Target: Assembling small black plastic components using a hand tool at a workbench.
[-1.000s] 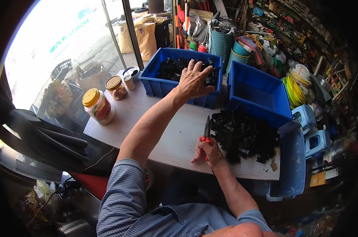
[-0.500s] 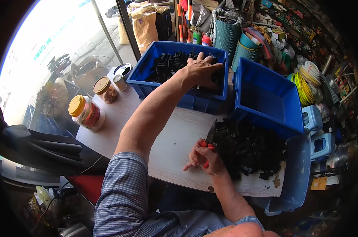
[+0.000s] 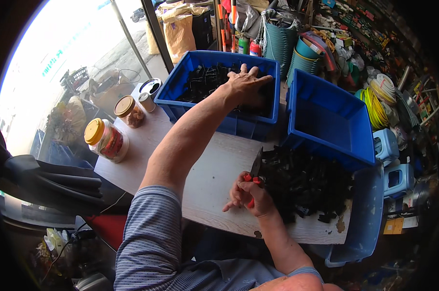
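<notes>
My left hand (image 3: 248, 85) reaches into the far blue bin (image 3: 219, 127), over a heap of small black plastic parts (image 3: 200, 82). Its fingers are spread and nothing shows between them; the underside of the palm is hidden. Close to the table's front, my right hand (image 3: 252, 195) is wrapped round red-handled pliers (image 3: 257, 164), whose dark pointed jaws aim away from me. Just right of the pliers lies a large pile of black parts (image 3: 306, 186) on the pale table (image 3: 207, 182).
A second blue bin (image 3: 328, 114) stands tilted behind the pile. A lighter blue tub (image 3: 362, 218) sits against the table's right edge. Two lidded jars (image 3: 114, 144) and a small can (image 3: 146, 102) are on the left. Stacked teal baskets (image 3: 279, 43) stand beyond.
My left hand has stayed over the black parts in the bin, with its fingers slightly more spread. The right hand and the pliers have hardly moved.
</notes>
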`<move>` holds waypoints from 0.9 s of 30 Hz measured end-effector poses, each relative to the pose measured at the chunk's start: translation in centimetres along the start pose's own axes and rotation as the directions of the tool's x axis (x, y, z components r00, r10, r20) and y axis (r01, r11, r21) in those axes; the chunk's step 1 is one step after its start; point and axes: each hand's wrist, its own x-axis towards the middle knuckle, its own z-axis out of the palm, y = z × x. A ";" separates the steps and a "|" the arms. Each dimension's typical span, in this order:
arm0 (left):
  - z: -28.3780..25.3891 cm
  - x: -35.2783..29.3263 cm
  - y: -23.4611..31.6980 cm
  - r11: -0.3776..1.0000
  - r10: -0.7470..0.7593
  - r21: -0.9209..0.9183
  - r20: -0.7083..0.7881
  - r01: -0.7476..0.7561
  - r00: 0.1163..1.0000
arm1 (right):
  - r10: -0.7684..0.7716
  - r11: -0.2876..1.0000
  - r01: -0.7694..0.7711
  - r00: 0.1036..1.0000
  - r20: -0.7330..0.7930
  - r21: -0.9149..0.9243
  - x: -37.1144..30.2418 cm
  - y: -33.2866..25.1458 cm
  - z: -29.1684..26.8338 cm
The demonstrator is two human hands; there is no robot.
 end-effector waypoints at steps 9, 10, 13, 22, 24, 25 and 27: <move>-0.1 -0.7 0.4 0.996 -0.060 -0.064 0.082 0.065 0.995 | 0.014 1.000 -0.013 1.000 -0.026 0.017 -0.2 -0.3 0.1; 0.0 -0.9 0.2 0.996 -0.060 -0.066 0.083 0.066 0.995 | 0.014 1.000 -0.014 0.999 -0.040 -0.002 -0.3 -0.3 0.1; 0.1 -1.2 0.0 0.994 -0.079 -0.064 0.068 0.084 0.995 | 0.018 0.999 -0.016 0.999 -0.043 0.039 -0.2 -0.4 0.1; 1.0 0.8 -1.4 0.990 -0.106 -0.085 0.082 0.113 0.991 | 0.008 0.999 -0.012 0.998 -0.069 -0.045 -0.2 -0.7 0.5; 1.1 1.1 -1.6 0.999 -0.036 -0.039 0.038 0.038 0.999 | 0.009 1.000 -0.010 0.999 -0.046 -0.029 0.0 -0.6 0.1; 1.2 1.0 -1.7 0.998 -0.039 -0.038 0.038 0.040 0.999 | 0.008 1.000 -0.009 1.000 -0.026 -0.009 0.0 -0.6 -0.1; 1.3 0.8 -2.0 0.998 -0.024 -0.048 0.064 0.028 0.998 | 0.019 0.999 -0.020 0.999 -0.041 -0.034 -0.1 -0.6 0.1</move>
